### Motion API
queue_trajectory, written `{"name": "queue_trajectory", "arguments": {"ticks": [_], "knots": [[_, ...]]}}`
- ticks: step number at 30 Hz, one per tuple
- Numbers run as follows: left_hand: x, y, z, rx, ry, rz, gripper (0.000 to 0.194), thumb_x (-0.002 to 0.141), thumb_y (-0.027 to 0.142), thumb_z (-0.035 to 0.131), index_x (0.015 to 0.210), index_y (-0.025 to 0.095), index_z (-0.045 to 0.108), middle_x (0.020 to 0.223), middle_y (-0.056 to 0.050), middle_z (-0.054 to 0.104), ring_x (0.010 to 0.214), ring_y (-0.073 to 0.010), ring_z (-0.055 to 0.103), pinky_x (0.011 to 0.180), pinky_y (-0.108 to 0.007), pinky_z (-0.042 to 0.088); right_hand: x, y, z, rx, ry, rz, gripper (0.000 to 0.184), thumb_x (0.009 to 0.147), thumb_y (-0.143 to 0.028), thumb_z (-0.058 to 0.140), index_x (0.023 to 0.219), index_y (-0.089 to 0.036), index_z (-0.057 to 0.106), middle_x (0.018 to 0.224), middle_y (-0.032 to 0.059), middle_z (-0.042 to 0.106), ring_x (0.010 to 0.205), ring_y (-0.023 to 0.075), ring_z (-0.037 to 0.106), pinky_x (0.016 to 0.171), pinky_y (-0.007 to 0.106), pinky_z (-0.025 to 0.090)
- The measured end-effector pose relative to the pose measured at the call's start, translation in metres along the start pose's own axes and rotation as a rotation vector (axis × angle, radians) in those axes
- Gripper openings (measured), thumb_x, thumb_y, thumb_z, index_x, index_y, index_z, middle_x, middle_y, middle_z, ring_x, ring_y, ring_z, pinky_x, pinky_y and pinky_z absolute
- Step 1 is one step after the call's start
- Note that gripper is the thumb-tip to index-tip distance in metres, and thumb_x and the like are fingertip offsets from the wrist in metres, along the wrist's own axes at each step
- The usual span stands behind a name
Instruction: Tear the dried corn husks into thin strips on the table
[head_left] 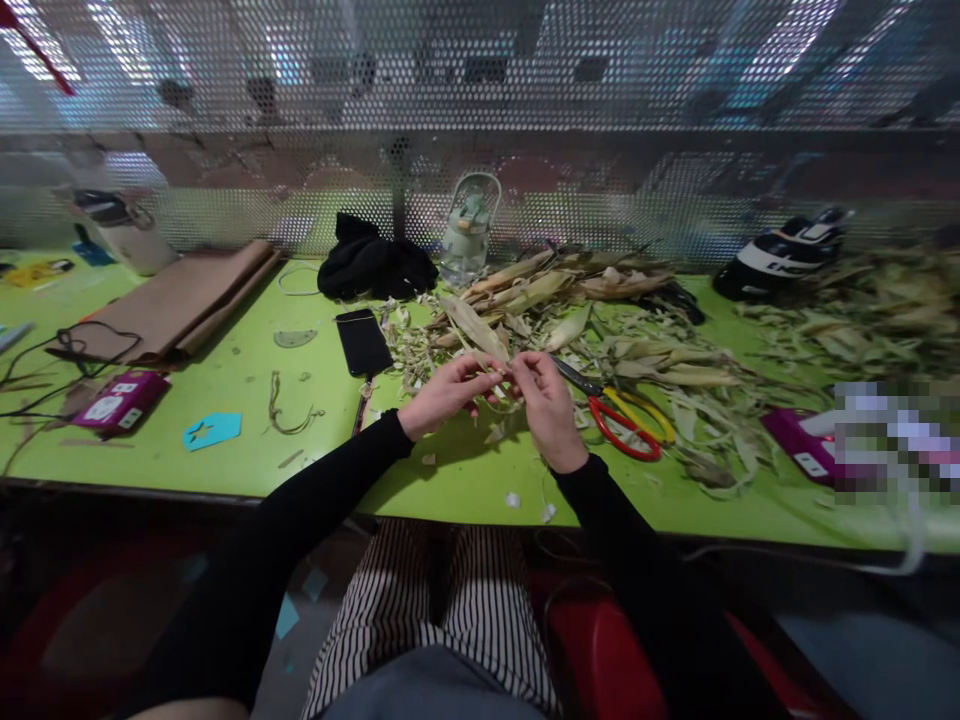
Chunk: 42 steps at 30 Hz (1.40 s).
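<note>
Close together over the front of the green table, both hands have their fingers bent round a pale dried corn husk [474, 328]. My left hand [448, 392] pinches near its lower end. My right hand [547, 405] grips the same end from the other side; the exact fingertip contact is partly hidden. The husk's broad part points up and away, to the left. Just right of my right hand lies a pair of scissors [626, 428] with a red and a yellow handle loop. Behind the hands spreads a heap of dried corn husks [540, 285] with loose shreds around it.
A black phone [364, 342] and a blue paper tag [212, 431] lie to the left, beyond them brown paper [180, 300]. A clear bottle [466, 235] and black cloth [371, 260] stand at the back. Purple power blocks [124, 403] sit at both sides. More husks are far right.
</note>
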<state>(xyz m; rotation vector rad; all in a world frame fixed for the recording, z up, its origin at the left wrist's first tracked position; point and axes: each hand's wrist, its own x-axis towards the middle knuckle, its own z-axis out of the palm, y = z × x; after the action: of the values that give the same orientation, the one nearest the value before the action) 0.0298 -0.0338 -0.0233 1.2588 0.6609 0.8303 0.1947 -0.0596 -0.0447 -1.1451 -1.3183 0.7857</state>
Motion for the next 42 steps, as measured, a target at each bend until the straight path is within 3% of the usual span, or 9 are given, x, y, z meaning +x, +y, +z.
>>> {"name": "queue_trajectory", "arguments": {"ticks": [5,9,12,17,24,30,37,42], "knots": [[-0.004,0.007,-0.005,0.112,-0.11,0.12,0.029,0.083,0.039,0.075,0.097,0.015,0.068,0.091,-0.004,0.068,0.078,-0.0117,0.066,0.06,-0.019,0.051,-0.001,-0.001,-0.001,0.053,0.008,0.002,0.027,0.09,-0.053,0.065,0.089,-0.027,0.059,0.07,-0.0041,0.048,0.056,0.0129,0.039,0.052,0.028,0.031],[-0.007,0.013,-0.011,0.079,-0.143,0.055,0.038,0.092,0.05,0.061,0.093,0.013,0.071,0.104,-0.012,0.071,0.087,-0.0154,0.068,0.066,-0.022,0.053,-0.006,-0.008,-0.001,0.055,0.004,-0.011,0.023,0.088,-0.048,0.069,0.086,-0.026,0.061,0.07,-0.0037,0.051,0.058,0.0129,0.042,0.054,0.028,0.034],[-0.005,0.013,-0.013,0.055,-0.128,-0.029,0.035,0.084,0.047,0.072,0.088,0.012,0.068,0.095,-0.009,0.071,0.085,-0.014,0.067,0.067,-0.022,0.051,-0.009,-0.012,-0.002,0.045,-0.032,-0.019,0.022,0.087,-0.046,0.07,0.085,-0.025,0.063,0.069,-0.0034,0.053,0.059,0.0133,0.044,0.055,0.028,0.037],[-0.002,0.011,-0.013,0.034,-0.166,0.003,0.036,0.074,0.029,0.083,0.101,0.014,0.064,0.095,-0.004,0.068,0.08,-0.0106,0.064,0.073,-0.026,0.053,-0.009,-0.016,-0.003,0.021,-0.023,-0.037,0.02,0.087,-0.043,0.07,0.083,-0.024,0.063,0.07,-0.0029,0.057,0.061,0.0131,0.048,0.059,0.028,0.041],[-0.002,0.01,-0.013,0.134,-0.213,0.023,0.036,0.082,0.044,0.076,0.093,0.012,0.064,0.088,-0.003,0.067,0.081,-0.0116,0.065,0.08,-0.03,0.052,-0.009,-0.017,-0.002,0.015,-0.043,-0.054,0.023,0.086,-0.044,0.072,0.083,-0.023,0.063,0.068,-0.0038,0.057,0.059,0.0112,0.047,0.058,0.027,0.041],[-0.004,0.011,-0.014,0.042,-0.251,0.036,0.037,0.083,0.045,0.077,0.096,0.014,0.061,0.097,-0.006,0.07,0.089,-0.0134,0.067,0.08,-0.03,0.052,-0.008,-0.011,-0.005,0.109,-0.022,-0.026,0.03,0.088,-0.053,0.069,0.094,-0.024,0.063,0.067,-0.0053,0.049,0.052,0.0095,0.037,0.049,0.025,0.033],[-0.003,0.007,-0.013,0.026,-0.407,-0.008,0.042,0.077,0.047,0.083,0.091,0.013,0.063,0.084,-0.003,0.068,0.078,-0.0108,0.064,0.072,-0.026,0.05,-0.011,-0.011,-0.005,0.13,-0.027,-0.034,0.033,0.088,-0.055,0.069,0.096,-0.025,0.059,0.074,-0.0042,0.049,0.056,0.01,0.041,0.051,0.025,0.036],[-0.002,0.008,-0.015,-0.002,-0.301,-0.027,0.041,0.077,0.047,0.082,0.091,0.015,0.06,0.091,-0.002,0.069,0.07,-0.0061,0.058,0.065,-0.022,0.045,-0.011,-0.012,-0.009,0.077,-0.004,-0.076,0.03,0.09,-0.053,0.066,0.097,-0.024,0.06,0.076,-0.0025,0.05,0.059,0.011,0.041,0.053,0.026,0.035]]}}
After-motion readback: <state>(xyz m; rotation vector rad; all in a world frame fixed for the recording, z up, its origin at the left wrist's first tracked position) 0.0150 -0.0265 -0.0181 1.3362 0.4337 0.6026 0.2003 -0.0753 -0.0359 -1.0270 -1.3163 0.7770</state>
